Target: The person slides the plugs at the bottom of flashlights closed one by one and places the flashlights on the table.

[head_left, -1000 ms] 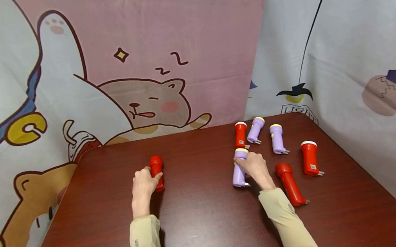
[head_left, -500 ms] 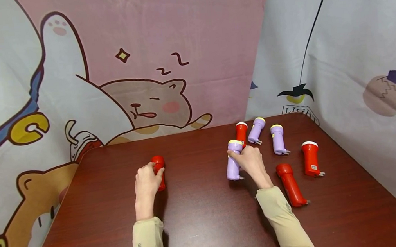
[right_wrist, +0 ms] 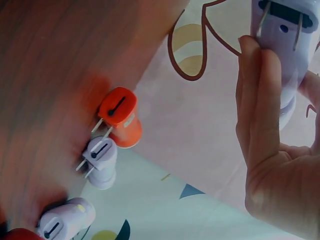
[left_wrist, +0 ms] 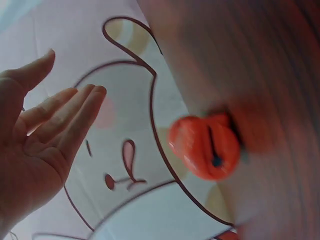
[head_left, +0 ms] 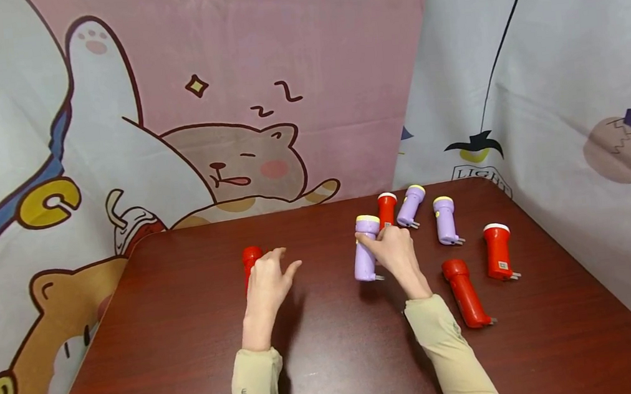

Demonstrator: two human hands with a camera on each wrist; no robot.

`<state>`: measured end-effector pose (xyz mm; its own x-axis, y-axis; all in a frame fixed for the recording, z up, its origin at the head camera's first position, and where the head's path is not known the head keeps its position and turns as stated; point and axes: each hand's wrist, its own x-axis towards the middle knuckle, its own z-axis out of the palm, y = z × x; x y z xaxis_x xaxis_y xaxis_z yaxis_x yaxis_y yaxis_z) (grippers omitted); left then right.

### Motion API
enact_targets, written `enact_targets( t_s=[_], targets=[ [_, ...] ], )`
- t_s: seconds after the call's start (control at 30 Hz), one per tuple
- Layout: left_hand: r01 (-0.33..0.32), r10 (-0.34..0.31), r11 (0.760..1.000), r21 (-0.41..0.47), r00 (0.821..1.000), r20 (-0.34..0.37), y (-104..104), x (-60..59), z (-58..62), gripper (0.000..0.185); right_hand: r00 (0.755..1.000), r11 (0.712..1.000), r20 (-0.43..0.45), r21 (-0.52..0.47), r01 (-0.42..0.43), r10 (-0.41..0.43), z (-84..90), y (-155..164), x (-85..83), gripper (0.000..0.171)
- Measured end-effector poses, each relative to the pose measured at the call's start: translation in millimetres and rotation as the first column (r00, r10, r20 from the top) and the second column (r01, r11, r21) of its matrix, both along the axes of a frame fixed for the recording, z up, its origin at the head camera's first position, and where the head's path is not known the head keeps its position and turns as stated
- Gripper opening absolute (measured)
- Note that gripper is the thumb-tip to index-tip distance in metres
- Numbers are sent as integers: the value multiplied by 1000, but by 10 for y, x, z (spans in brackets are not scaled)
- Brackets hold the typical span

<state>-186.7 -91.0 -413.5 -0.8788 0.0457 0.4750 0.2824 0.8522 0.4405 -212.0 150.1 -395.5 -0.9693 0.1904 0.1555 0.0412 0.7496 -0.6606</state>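
Left hand (head_left: 269, 279): fingers out fairly straight, thumb spread away, holding nothing; left wrist view shows a gap between it and the lone red flashlight (head_left: 250, 262). That one is on the left part of the desk (head_left: 331, 371), partly hidden behind the hand in head view, slotted end facing the left wrist camera. Right hand (head_left: 398, 252): pinching the held purple flashlight (head_left: 366, 258) around the body, thumb on one side, fingers on the other. It's up off the desk, shadow underneath, yellow-rimmed head at the far end, two metal prongs (right_wrist: 264, 20) sticking out at the near end. Just past the right hand, partly covered by it: white-rimmed red flashlight (head_left: 386, 208). Right next to that, leaning purple flashlight (head_left: 411, 206) lying at a slant, then another purple flashlight (head_left: 445, 220) a bit nearer. Further right, wide-headed red flashlight (head_left: 498, 250), white rim, small label near its base, prongs out. All-red flashlight (head_left: 466, 293) lies angled just beside it, nearer the person, right of the right forearm. Both arms in beige sleeves (head_left: 255, 384). Cartoon cloth (head_left: 304, 66) behind the desk, sleeping bear on pink.
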Motion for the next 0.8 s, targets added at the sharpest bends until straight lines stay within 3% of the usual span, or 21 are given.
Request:
enact_targets(
  t_s=[0.17, 0.4, 0.8],
  targets=[
    [133, -135, 990, -37, 990, -46, 243, 39, 18, 45, 1000, 1000, -21, -8, -4, 4, 51, -28, 19, 52],
    [290, -295, 954, -78, 953, -72, 473, 107, -1, 56, 997, 1000, -71, 12, -27, 28, 116, -74, 60, 52],
    [356, -367, 921, -156, 929, -50, 673, 186, -26, 79, 997, 999, -73, -23, -29, 27, 198, -136, 136, 52]
  ],
)
